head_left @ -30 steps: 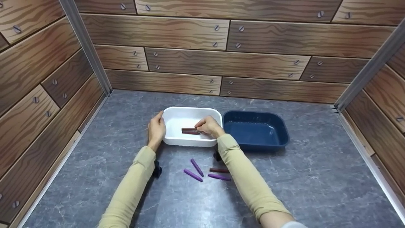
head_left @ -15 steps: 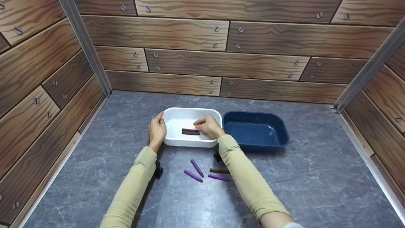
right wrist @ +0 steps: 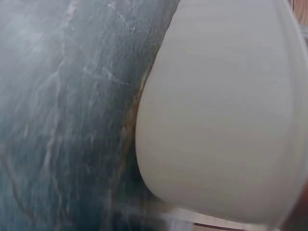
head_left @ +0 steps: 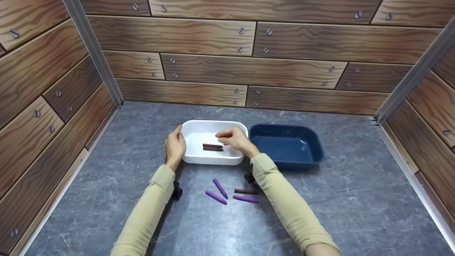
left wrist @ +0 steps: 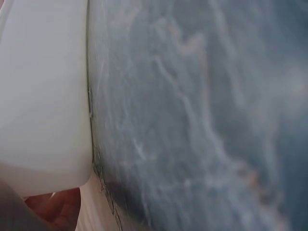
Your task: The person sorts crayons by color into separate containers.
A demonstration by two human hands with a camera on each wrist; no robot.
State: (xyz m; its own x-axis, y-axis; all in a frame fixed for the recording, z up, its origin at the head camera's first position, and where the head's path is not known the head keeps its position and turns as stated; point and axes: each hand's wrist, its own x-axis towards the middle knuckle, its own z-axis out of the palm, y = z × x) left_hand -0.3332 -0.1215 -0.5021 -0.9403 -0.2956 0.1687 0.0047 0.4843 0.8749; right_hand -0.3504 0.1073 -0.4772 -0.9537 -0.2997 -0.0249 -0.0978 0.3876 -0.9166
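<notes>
Two maroon crayons (head_left: 212, 149) in the white tray (head_left: 213, 160) lie beside my right grip (head_left: 233, 138), now eased back, slightly parted and seemingly empty: I judge them placed.

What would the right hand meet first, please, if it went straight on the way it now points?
Probably the left wall of the white tray, with the left hand just outside it; the height of the right hand is unclear, so the tray floor might come first.

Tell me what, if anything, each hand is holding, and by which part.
The left hand holds the white tray by its left end. The right hand, over the tray's inside, appears to hold nothing.
</notes>
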